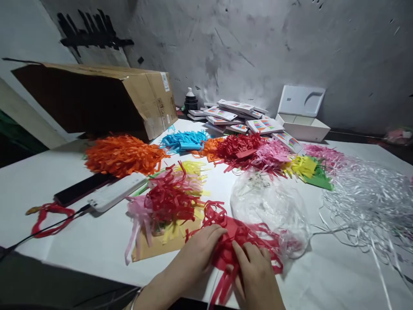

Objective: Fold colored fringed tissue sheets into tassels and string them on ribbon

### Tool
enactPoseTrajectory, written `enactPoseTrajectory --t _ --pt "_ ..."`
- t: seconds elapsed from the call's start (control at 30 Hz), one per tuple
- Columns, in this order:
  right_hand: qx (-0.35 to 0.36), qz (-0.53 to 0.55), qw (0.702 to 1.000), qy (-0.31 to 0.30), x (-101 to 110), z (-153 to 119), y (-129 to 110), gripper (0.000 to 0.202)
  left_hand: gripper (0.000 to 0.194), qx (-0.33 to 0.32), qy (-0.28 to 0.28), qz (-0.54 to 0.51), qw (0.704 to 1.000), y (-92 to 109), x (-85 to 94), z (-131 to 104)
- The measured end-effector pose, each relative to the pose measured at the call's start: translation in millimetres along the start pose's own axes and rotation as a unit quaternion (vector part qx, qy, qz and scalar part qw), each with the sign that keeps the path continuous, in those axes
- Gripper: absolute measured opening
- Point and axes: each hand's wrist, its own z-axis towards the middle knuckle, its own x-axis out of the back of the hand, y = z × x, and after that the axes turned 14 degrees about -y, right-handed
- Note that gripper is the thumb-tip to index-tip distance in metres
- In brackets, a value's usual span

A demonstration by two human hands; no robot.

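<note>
Left hand (pixel 201 245) and right hand (pixel 256 269) touch red paper fringe (pixel 237 224) at six o'clock — probably to steady loose strips; whether fingers pinch, I can't tell.

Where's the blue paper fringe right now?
Head view: blue paper fringe is just left of centre, between the large orange fringe pile and the smaller orange bunch.

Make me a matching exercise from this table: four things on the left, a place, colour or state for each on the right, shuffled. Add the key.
Column one
1. Strips under the left hand and right hand
2. Cardboard carton
3. White box
4. Clear plastic bag

Column two
A. Lid raised, beside the piled packets
B. Just left of the silvery strands
C. Red
D. Back left of the table

Pairs: 1-C, 2-D, 3-A, 4-B
</note>
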Motion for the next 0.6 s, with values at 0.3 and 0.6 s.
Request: enactPoseTrajectory --t 0.3,0.6 --pt "-0.147 0.199 0.966 0.075 9.7 -38.5 51.1 0.017 0.039 -0.025 0.006 0.013 1.000 13.3 0.5 -23.8" --pt "-0.418 0.535 0.664 0.315 58.4 -91.2 104.4 0.047 0.024 -0.088 0.004 0.040 0.995 31.6 -26.6 -18.3"
